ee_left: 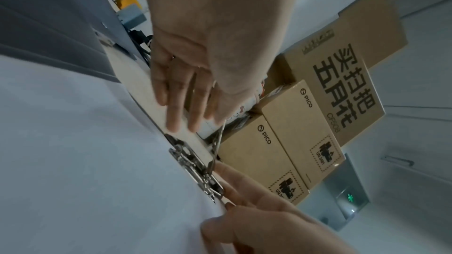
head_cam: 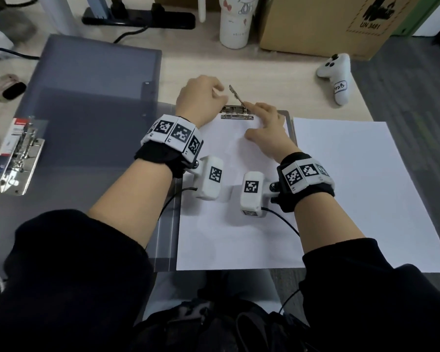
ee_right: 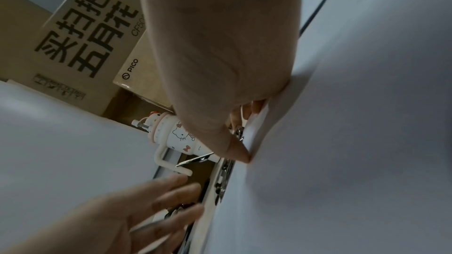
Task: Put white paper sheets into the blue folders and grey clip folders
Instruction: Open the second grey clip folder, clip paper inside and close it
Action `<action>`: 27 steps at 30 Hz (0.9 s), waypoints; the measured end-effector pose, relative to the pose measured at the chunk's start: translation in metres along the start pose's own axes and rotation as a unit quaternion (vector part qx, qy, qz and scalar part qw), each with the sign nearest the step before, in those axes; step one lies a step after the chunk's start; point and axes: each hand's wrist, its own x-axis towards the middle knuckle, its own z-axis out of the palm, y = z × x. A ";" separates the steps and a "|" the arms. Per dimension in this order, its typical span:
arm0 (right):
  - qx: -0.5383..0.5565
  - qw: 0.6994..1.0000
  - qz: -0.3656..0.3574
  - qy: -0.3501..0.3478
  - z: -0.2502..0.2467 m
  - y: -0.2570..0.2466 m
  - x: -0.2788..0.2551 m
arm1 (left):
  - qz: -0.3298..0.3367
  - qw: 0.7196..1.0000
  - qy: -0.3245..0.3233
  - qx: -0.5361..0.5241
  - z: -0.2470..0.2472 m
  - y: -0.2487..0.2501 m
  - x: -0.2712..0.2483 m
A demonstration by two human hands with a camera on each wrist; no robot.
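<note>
Right hand (head_cam: 264, 125) flat, fingers pressing white sheet (head_cam: 234, 199) under raised clip lever (head_cam: 235, 94) of grey clip folder (head_cam: 291, 128). Left hand (head_cam: 201, 97) relaxed, fingers extended at lever, gripping nothing. Clamping judged pending. Spare sheet (head_cam: 361, 194) right of hands, unfiled. Open folder (head_cam: 92, 118) left, unfilled. Bottle (head_cam: 235, 21), boxes (head_cam: 328, 24) beyond hands; no obstruction.

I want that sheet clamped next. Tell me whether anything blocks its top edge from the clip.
Nothing visible does. The clip lever stands raised, the white sheet already reaches the metal clip, and the right hand presses the sheet beside it; the left hand is near the lever.
</note>
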 end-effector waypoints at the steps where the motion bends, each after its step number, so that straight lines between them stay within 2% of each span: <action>1: -0.001 1.000 -0.002 -0.002 -0.001 0.002 0.001 | -0.002 0.999 0.019 -0.037 0.001 0.005 0.001; 5: 0.022 1.000 -0.004 -0.007 -0.004 0.007 0.005 | -0.001 0.995 0.059 -0.076 0.007 0.016 0.009; 12: 0.012 1.000 -0.003 -0.009 -0.005 0.011 0.009 | -0.050 0.995 0.078 -0.023 0.015 0.000 0.023; 18: 0.000 1.000 -0.008 -0.005 -0.004 0.010 0.011 | -0.045 0.996 0.034 0.075 0.013 -0.005 0.031; 22: -0.030 0.999 -0.013 0.007 -0.001 0.010 0.011 | -0.064 0.995 -0.021 0.080 0.012 -0.014 0.038; 27: -0.059 0.998 -0.018 0.019 0.001 0.008 0.010 | -0.061 0.994 -0.050 0.071 0.011 -0.019 0.041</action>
